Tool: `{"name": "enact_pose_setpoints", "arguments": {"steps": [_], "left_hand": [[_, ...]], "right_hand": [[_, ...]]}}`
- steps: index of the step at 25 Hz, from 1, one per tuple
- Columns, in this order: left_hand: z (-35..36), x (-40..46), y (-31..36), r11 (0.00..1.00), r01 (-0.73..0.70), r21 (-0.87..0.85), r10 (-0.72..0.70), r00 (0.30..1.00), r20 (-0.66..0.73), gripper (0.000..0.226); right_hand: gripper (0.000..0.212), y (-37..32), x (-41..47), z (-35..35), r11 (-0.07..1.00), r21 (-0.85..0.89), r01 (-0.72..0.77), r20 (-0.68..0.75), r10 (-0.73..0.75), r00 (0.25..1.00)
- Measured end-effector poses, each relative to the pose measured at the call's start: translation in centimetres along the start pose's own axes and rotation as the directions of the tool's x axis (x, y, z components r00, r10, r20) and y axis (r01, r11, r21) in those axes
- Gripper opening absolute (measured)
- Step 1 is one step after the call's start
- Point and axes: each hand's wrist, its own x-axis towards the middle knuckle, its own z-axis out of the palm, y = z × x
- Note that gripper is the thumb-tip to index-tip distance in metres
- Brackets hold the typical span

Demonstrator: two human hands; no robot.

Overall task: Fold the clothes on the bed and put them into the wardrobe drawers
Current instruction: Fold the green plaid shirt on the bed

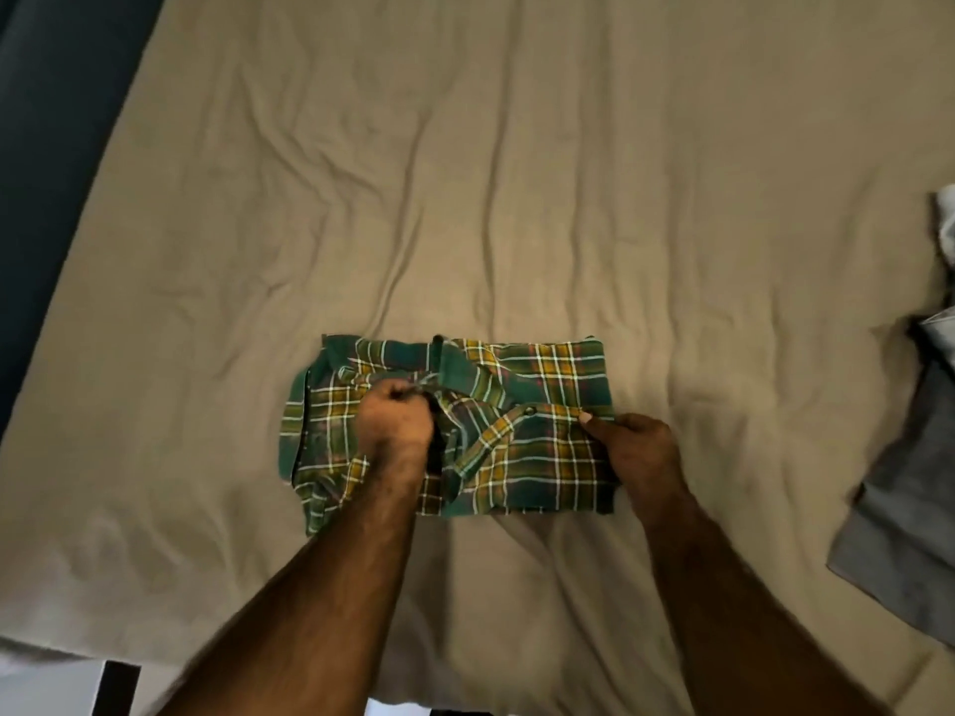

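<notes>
A green and yellow plaid shirt (542, 405) lies partly folded on the bed (465, 198), near its front edge. My left hand (395, 418) grips a bunched fold near the shirt's middle, fingers curled into the cloth. My right hand (633, 447) pinches the shirt's right edge between thumb and fingers. The collar and a button show between the two hands.
A grey garment (899, 519) and other pale clothes (945, 240) lie at the bed's right edge. A rumpled beige sheet covers the bed. Dark floor or wall runs along the left side (46, 147).
</notes>
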Motion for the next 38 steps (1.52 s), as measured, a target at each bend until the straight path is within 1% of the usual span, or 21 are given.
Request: {"name": "enact_pose_setpoints", "arguments": {"steps": [3,4,5,6,7,8,9,11,13,15,17,20,22,23,25,28,30,32,34,36,38], "left_hand": [[-2.0,-0.2,-2.5,0.935,-0.340,0.102,0.340,0.940,0.011,0.019],[-2.4,-0.3,-3.5,0.867,-0.490,0.086,0.487,0.872,0.054,0.016],[-2.9,-0.5,-3.7,0.814,-0.575,0.084,0.569,0.818,0.081,0.011],[-3.2,0.0,-4.0,0.781,-0.620,0.077,0.616,0.785,0.075,0.006],[-3.3,-0.1,-3.5,0.786,-0.611,0.093,0.608,0.791,0.060,0.008],[-3.1,0.0,-3.5,0.798,-0.593,0.112,0.591,0.805,0.054,0.016],[-2.8,-0.2,-3.0,0.823,-0.548,0.150,0.539,0.837,0.098,0.026],[-2.0,-0.1,-2.6,0.904,-0.406,0.136,0.355,0.887,0.294,0.040],[-1.3,-0.2,-2.3,0.984,-0.171,-0.045,0.173,0.874,0.455,0.028],[-0.6,0.2,-2.4,0.983,-0.112,-0.146,0.169,0.868,0.467,0.023],[-0.5,-0.1,-2.3,0.975,-0.116,-0.191,0.193,0.866,0.461,0.015],[-1.2,-0.2,-1.2,0.987,0.043,-0.154,0.053,0.820,0.569,0.059],[-2.0,0.2,-0.5,0.975,0.137,-0.173,0.018,0.731,0.682,0.071],[-2.1,0.5,-0.8,0.974,0.084,-0.209,0.089,0.707,0.701,0.061],[-1.9,1.1,-1.7,0.977,-0.138,-0.163,0.209,0.767,0.606,0.028],[-2.2,1.7,-3.1,0.944,-0.257,0.209,0.207,0.950,0.233,0.018],[-2.4,0.6,-2.6,0.831,-0.481,0.280,0.476,0.875,0.089,0.011],[-1.4,-1.5,-1.6,0.688,-0.722,0.070,0.685,0.679,0.265,0.023],[-0.2,-4.2,0.0,0.723,-0.688,-0.063,0.598,0.578,0.555,0.045],[-0.7,-5.5,1.5,0.836,-0.549,0.024,0.384,0.615,0.689,0.077],[-2.2,-6.1,3.6,0.965,-0.263,0.001,0.182,0.672,0.718,0.096]], "right_hand": [[0.047,-0.8,-0.1,0.1,0.986,-0.157,-0.059,-0.057,0.050,0.997],[0.046,-0.9,-0.5,0.3,0.970,-0.245,0.010,-0.137,-0.045,0.990],[0.041,-0.9,-0.9,0.7,0.914,-0.367,0.174,-0.211,-0.264,0.941],[0.035,-0.7,-1.4,1.6,0.781,-0.498,0.376,-0.205,-0.528,0.824],[0.032,-0.9,-2.2,2.3,0.595,-0.577,0.560,-0.085,-0.726,0.683],[0.033,-1.3,-3.1,3.4,0.427,-0.580,0.693,0.111,-0.802,0.587],[0.037,-1.9,-3.8,4.4,0.312,-0.572,0.758,0.308,-0.775,0.552],[0.046,-2.6,-4.6,7.3,0.124,-0.652,0.748,0.558,-0.590,0.584],[0.041,-3.1,-4.1,8.4,0.066,-0.707,0.704,0.567,-0.542,0.620],[0.020,-2.9,-3.5,8.3,0.203,-0.606,0.769,0.501,-0.654,0.567],[0.008,-2.1,-3.0,7.8,0.394,-0.361,0.845,0.393,-0.758,0.521],[0.007,-2.1,-3.6,8.3,0.645,-0.054,0.762,0.256,-0.729,0.635],[0.003,-2.8,-3.8,9.4,0.630,-0.112,0.769,0.238,-0.734,0.636],[0.004,-3.0,-3.6,10.0,0.594,-0.185,0.783,0.237,-0.746,0.623],[0.022,-2.8,-3.5,10.3,0.558,-0.347,0.754,0.164,-0.755,0.634],[0.051,-1.3,-3.3,7.9,0.623,-0.594,0.509,-0.209,-0.731,0.650],[0.068,0.1,-2.3,5.2,0.803,-0.517,0.296,-0.356,-0.517,0.779],[0.079,0.5,-0.9,2.8,0.966,-0.249,0.072,-0.258,-0.138,0.956],[0.071,-0.2,-0.4,0.9,0.994,-0.083,-0.072,-0.052,0.068,0.996],[0.047,-1.1,-1.3,0.8,1.000,-0.030,-0.009,0.042,0.011,0.999],[0.032,-2.4,-3.4,1.6,0.984,-0.067,0.166,0.028,-0.165,0.986]]}}
